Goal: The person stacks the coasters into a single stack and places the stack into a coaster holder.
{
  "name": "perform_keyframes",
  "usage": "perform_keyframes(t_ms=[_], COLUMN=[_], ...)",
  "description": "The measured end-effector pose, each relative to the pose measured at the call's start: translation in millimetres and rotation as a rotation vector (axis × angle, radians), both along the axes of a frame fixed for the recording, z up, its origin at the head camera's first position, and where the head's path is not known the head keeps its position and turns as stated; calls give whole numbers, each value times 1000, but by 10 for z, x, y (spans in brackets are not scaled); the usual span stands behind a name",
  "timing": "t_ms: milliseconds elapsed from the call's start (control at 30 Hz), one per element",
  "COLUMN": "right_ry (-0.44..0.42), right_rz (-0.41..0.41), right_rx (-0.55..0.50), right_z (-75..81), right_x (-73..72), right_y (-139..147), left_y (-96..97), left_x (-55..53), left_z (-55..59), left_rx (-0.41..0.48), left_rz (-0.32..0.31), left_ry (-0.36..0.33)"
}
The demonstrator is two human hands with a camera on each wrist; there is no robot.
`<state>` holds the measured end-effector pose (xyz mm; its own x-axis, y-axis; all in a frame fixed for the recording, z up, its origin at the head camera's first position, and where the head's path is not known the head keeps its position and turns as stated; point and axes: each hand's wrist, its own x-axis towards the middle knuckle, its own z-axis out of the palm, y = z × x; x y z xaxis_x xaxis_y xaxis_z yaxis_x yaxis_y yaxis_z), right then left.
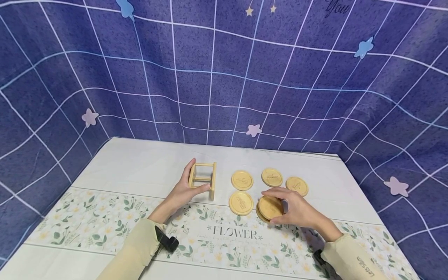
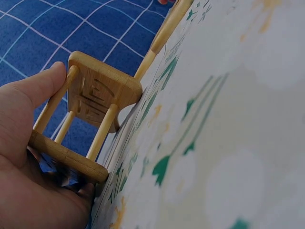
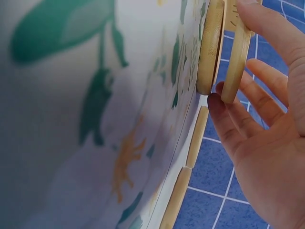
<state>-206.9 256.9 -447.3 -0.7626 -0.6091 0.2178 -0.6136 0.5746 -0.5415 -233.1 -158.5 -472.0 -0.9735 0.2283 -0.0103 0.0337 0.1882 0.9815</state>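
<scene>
One wooden disc (image 1: 270, 207) sits between the right fingers (image 3: 225, 125)

A pale wooden rack (image 1: 214, 182), two end plates joined by rods running from 9 to 3 o'clock, sits in the left hand (image 1: 181, 192). The right hand (image 1: 297, 208) pinches a round, plain-faced wooden disc (image 1: 270, 207) just above a lower disc (image 3: 209, 47), a gap between. Around them, four engraved discs (image 1: 241, 203) lie flat at 9, nearly 11, 12 and 2 o'clock; the rack is farther, towards 10.
</scene>
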Motion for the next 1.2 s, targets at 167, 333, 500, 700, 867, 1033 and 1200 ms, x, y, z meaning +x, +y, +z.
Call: perform_keyframes(t_ms=[167,333,500,700,867,1033,1200], right_ry=[-13,-38,-71,-63,-61,-69,-73], right_rz=[3,-2,-5,-2,5,9,10], right_rx=[10,21,31,59,72,79,89], right_z=[-3,-3,-6,-11,-15,-4,7], right_x=[0,1,-4,-8,-6,-4,-2], right_y=[-16,-26,-32,-32,-26,-31,-36], left_y=[-2,1,1,1,3,-2,1], left_x=[3,3,4,19,26,21,17], left_z=[-1,5,10,21,32,27,17], left_rx=[3,-18,-14,-20,-25,-30,-28], left_rz=[-2,1,2,3,0,4,9], left_ry=[1,8,9,6,10,9,11])
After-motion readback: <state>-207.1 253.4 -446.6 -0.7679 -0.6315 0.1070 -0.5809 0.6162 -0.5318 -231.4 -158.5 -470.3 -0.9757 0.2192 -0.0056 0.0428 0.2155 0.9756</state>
